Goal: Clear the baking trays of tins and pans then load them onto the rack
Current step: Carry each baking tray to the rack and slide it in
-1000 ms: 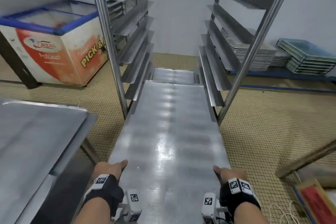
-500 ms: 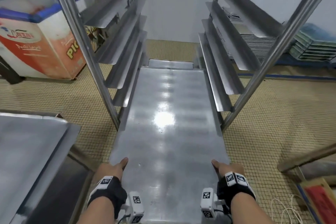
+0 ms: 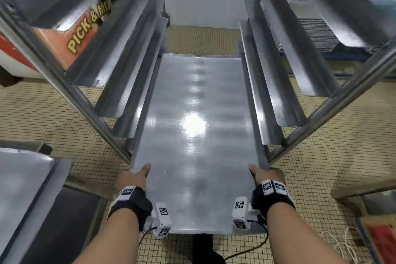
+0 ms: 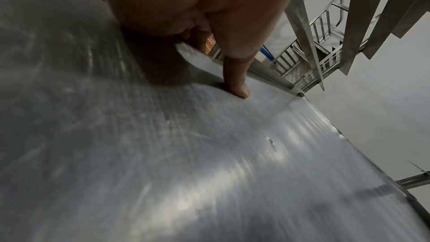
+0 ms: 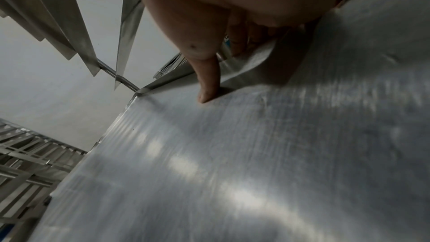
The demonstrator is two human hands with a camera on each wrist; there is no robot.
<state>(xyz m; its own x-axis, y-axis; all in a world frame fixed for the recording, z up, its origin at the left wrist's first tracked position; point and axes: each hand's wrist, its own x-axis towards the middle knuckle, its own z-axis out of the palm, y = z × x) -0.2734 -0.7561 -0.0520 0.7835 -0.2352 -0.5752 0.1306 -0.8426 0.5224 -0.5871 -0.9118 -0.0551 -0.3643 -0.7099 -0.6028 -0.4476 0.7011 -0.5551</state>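
Observation:
A long bare metal baking tray (image 3: 197, 135) lies between the runners of the steel rack (image 3: 278, 83), most of its length inside, its near end sticking out toward me. My left hand (image 3: 134, 177) grips the tray's left edge, thumb (image 4: 239, 87) flat on top and fingers under the rim. My right hand (image 3: 264, 174) grips the right edge the same way, thumb (image 5: 207, 95) pressed on the tray surface (image 5: 256, 154). The tray top (image 4: 209, 154) carries no tins or pans. Angled runners (image 3: 132, 53) line both sides of the rack.
A steel table (image 3: 23, 188) stands at the near left. A chest freezer marked "PICK & MIX" (image 3: 85, 30) sits behind the rack's left post (image 3: 70, 92). Stacked trays (image 3: 317, 34) lie on the floor at the far right. A red box (image 3: 381, 240) and cords lie near right.
The tray has slid deeper into the rack with both hands following it forward; the rack posts and runners now flank it closely. Both grips are unchanged.

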